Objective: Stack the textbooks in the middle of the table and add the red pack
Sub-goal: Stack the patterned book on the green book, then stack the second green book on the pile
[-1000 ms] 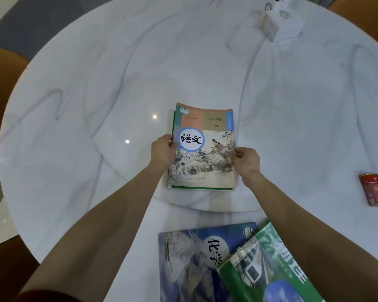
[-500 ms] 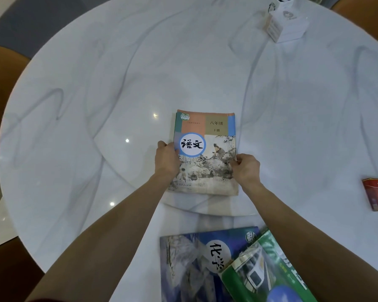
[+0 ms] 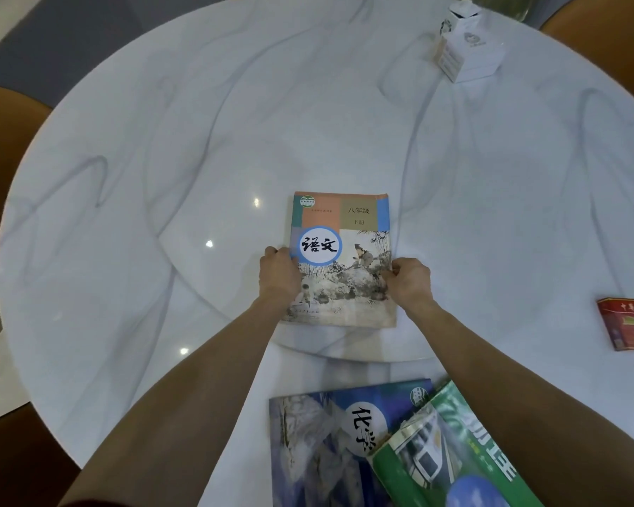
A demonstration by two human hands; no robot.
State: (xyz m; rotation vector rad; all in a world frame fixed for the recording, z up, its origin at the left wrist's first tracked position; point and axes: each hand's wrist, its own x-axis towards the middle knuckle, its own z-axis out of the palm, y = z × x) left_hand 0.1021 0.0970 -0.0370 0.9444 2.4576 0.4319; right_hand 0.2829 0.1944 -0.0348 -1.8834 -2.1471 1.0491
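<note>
A textbook with an orange, tan and blue cover (image 3: 344, 250) lies flat on the raised round centre plate of the white marble table (image 3: 162, 159). My left hand (image 3: 277, 276) grips its left edge and my right hand (image 3: 409, 281) grips its right edge. No book edge shows beneath it now. Near the table's front edge lies a blue textbook (image 3: 319, 444), with a green textbook (image 3: 451, 459) overlapping its right side. The red pack (image 3: 628, 323) lies flat at the far right.
A white box (image 3: 467, 49) stands at the back right of the table. Orange chairs show past the rim at the left (image 3: 1, 159) and the back right (image 3: 608, 49). The centre plate's rim (image 3: 344, 354) runs just in front of the held book.
The top book has been squared up over the one beneath: the green edge seen under it a second ago is hidden now. Both hands stay on its sides.
</note>
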